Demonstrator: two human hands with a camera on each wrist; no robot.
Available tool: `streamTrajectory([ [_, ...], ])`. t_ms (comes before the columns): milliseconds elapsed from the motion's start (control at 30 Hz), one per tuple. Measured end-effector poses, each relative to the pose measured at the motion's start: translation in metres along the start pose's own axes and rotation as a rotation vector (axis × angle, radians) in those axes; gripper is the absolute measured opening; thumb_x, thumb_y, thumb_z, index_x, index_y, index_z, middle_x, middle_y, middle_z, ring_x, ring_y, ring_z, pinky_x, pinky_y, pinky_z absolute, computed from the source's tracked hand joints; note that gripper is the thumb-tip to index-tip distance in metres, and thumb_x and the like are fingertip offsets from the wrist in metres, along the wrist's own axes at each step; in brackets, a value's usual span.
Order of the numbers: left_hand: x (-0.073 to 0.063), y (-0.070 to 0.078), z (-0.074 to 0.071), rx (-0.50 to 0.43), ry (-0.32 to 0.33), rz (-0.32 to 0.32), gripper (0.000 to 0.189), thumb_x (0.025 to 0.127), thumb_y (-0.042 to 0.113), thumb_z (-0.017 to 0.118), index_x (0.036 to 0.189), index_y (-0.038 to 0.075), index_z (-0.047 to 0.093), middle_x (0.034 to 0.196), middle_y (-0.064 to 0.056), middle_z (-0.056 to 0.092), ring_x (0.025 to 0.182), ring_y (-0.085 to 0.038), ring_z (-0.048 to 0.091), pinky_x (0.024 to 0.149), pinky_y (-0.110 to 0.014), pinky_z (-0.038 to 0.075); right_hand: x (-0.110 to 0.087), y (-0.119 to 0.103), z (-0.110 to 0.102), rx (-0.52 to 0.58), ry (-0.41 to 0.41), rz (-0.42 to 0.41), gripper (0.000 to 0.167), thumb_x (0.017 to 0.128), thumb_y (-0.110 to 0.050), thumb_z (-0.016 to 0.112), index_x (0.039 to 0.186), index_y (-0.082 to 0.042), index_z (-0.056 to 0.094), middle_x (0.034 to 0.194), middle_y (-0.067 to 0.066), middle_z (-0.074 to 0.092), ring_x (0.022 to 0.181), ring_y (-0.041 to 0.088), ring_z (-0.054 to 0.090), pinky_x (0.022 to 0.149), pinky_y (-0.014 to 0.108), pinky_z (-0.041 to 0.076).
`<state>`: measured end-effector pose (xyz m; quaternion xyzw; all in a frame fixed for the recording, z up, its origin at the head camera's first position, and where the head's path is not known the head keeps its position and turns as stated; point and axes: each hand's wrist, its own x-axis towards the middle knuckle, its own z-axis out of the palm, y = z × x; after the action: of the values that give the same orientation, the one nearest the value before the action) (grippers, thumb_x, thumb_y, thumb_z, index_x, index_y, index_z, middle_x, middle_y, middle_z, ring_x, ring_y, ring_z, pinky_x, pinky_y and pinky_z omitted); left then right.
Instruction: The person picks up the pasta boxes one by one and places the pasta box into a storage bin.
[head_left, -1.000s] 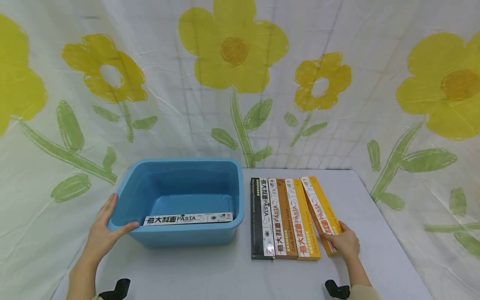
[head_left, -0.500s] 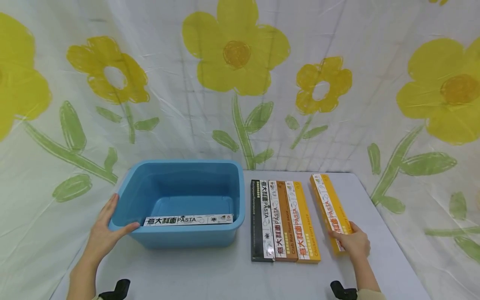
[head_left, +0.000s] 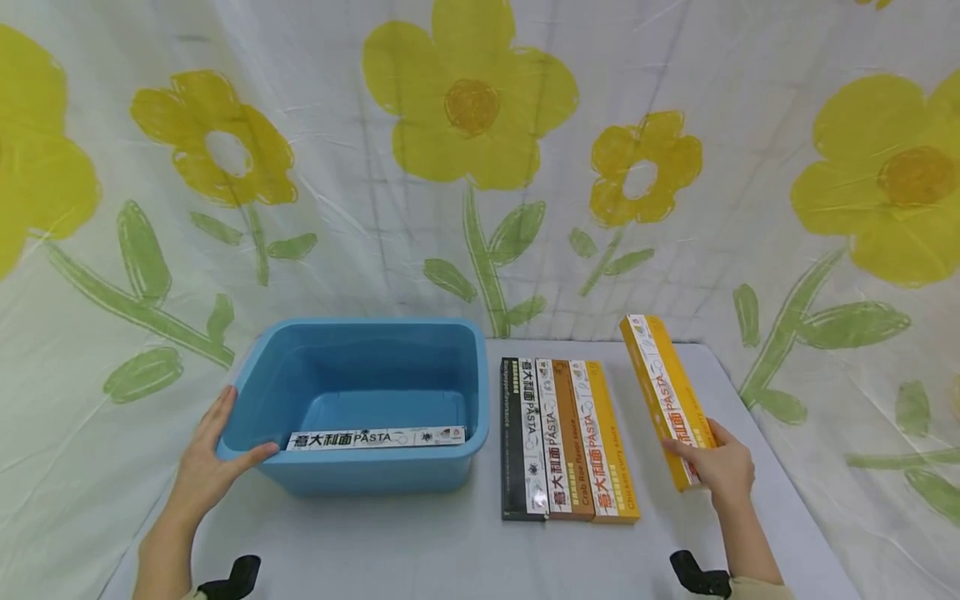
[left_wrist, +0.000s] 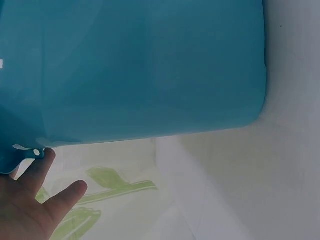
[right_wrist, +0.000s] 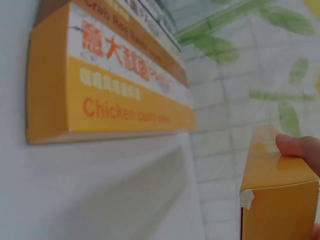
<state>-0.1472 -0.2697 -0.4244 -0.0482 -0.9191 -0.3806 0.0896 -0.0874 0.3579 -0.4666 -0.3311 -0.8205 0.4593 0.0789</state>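
My right hand grips the near end of a yellow pasta box, thumb on top. That box hangs tilted above the table's right side; its yellow end shows close up in the right wrist view. Left of it, three pasta boxes lie side by side: black, brown and yellow. My left hand rests on the near left corner of a blue basin. Its fingers look straight and spread in the left wrist view. One pasta box lies inside the basin along the front wall.
A white-covered table carries the basin on the left and the row of boxes on the right. Behind it hangs a white curtain printed with yellow flowers, which also runs down both sides.
My right hand has drawn the yellow pasta box away to the right from the row and raised it off the table. The left hand and basin stay put.
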Motion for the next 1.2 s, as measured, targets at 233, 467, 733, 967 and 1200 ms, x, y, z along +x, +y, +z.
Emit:
streamTrajectory([
  [233, 0.001, -0.001, 0.0, 0.002, -0.007, 0.0, 0.101, 0.086, 0.04, 0.071, 0.157, 0.013, 0.004, 0.161, -0.022, 0.002, 0.141, -0.055, 0.005, 0.098, -0.08, 0.016, -0.011, -0.023, -0.004, 0.035, -0.056, -0.039, 0.098, 0.078, -0.034, 0.081, 0.151, 0.002, 0.026, 0.143, 0.03, 0.039, 0.12, 0.039, 0.042, 0.08, 0.03, 0.046],
  [467, 0.0, 0.002, -0.001, -0.002, -0.001, -0.007, 0.102, 0.085, 0.039, 0.071, 0.157, 0.013, 0.005, 0.16, -0.022, 0.003, 0.141, -0.055, 0.006, 0.098, -0.08, 0.016, -0.023, -0.044, -0.001, 0.053, -0.081, -0.093, 0.096, 0.077, -0.031, 0.083, 0.15, 0.003, 0.03, 0.141, 0.028, 0.043, 0.116, 0.036, 0.045, 0.069, 0.016, 0.043],
  [733, 0.001, 0.002, 0.0, 0.001, -0.011, -0.018, 0.102, 0.085, 0.039, 0.071, 0.157, 0.013, 0.003, 0.161, -0.022, 0.002, 0.141, -0.054, 0.004, 0.098, -0.08, 0.016, -0.033, -0.057, 0.004, 0.057, -0.129, -0.145, 0.094, 0.076, -0.027, 0.084, 0.149, 0.003, 0.032, 0.138, 0.028, 0.046, 0.112, 0.033, 0.05, 0.067, 0.015, 0.046],
  [967, 0.0, 0.002, -0.001, -0.002, -0.017, -0.023, 0.102, 0.085, 0.039, 0.071, 0.157, 0.013, 0.003, 0.161, -0.022, 0.001, 0.141, -0.054, 0.004, 0.098, -0.08, 0.016, -0.037, -0.063, 0.005, 0.035, -0.188, -0.194, 0.096, 0.076, -0.027, 0.085, 0.148, 0.005, 0.032, 0.137, 0.03, 0.046, 0.108, 0.033, 0.052, 0.066, 0.016, 0.048],
  [1200, 0.001, 0.0, 0.0, -0.002, -0.015, -0.021, 0.102, 0.085, 0.038, 0.071, 0.157, 0.013, 0.003, 0.161, -0.022, 0.001, 0.141, -0.054, 0.004, 0.098, -0.079, 0.016, -0.041, -0.069, 0.006, 0.044, -0.266, -0.26, 0.093, 0.076, -0.022, 0.084, 0.149, 0.004, 0.032, 0.136, 0.027, 0.047, 0.11, 0.033, 0.052, 0.072, 0.019, 0.049],
])
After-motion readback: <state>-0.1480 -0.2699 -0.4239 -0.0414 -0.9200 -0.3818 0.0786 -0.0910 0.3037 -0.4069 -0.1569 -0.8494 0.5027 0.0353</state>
